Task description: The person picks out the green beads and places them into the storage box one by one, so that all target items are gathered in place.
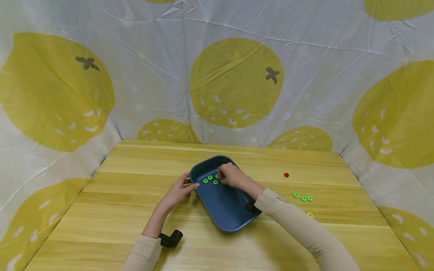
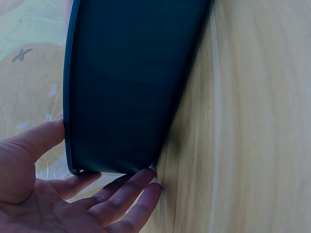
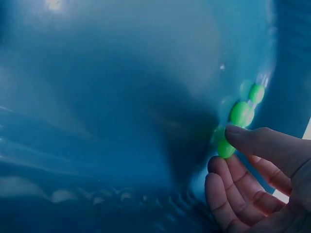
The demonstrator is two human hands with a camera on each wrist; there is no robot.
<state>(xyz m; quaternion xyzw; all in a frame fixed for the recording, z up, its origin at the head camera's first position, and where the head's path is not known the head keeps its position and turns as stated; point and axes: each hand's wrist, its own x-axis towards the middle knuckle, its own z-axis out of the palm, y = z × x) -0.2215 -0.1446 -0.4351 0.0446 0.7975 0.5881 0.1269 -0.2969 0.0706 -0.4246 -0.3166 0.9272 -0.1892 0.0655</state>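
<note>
A dark blue rectangular plastic tub (image 1: 222,210) sits at an angle on the wooden table. My left hand (image 1: 180,189) grips its far left corner, thumb at the rim (image 2: 66,97) and fingers against the outer end wall. Inside the tub, my right hand (image 1: 232,175) reaches down at the far end. Its thumb and fingers pinch a small green ring (image 3: 226,148) by the tub's floor. Other green rings (image 1: 205,181) lie close beside it, and two show nearby as green beads (image 3: 241,114) in the right wrist view.
Right of the tub, several green rings (image 1: 304,198) and a red ring (image 1: 286,175) lie on the table (image 1: 135,210). A yellow ring (image 1: 310,214) is partly behind the right sleeve (image 1: 298,229). A lemon-print cloth (image 1: 234,82) hangs behind the table.
</note>
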